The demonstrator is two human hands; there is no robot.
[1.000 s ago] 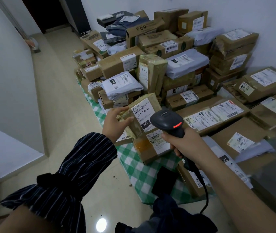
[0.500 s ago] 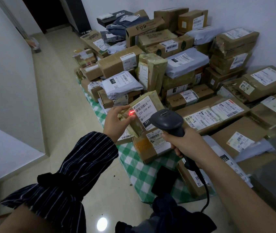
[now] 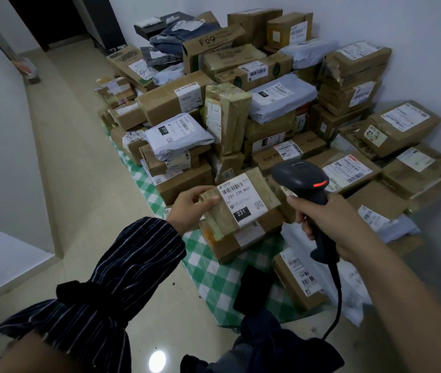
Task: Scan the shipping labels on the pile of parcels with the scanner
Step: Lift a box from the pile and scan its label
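My left hand [image 3: 188, 208] grips the left end of a small taped brown parcel [image 3: 265, 189] whose white shipping label [image 3: 240, 199] reads 231-239 K01 and faces up. The parcel rests on a larger brown box [image 3: 238, 243] at the front of the pile. My right hand [image 3: 329, 224] holds the black corded scanner [image 3: 301, 180] by its handle, just right of the parcel, with a red light lit on its head. Behind them stretches the pile of parcels [image 3: 254, 103], brown boxes and grey mailer bags with labels.
The parcels lie on a green and white checked cloth [image 3: 214, 275] on a beige tiled floor, against the white right wall. A black flat object [image 3: 254, 289] lies on the cloth near me. A corridor with bare floor [image 3: 60, 157] runs along the left.
The red scan dot seen on the parcel's left end half a second ago is gone. The scanner has shifted right, off the label, and its red light shows again.
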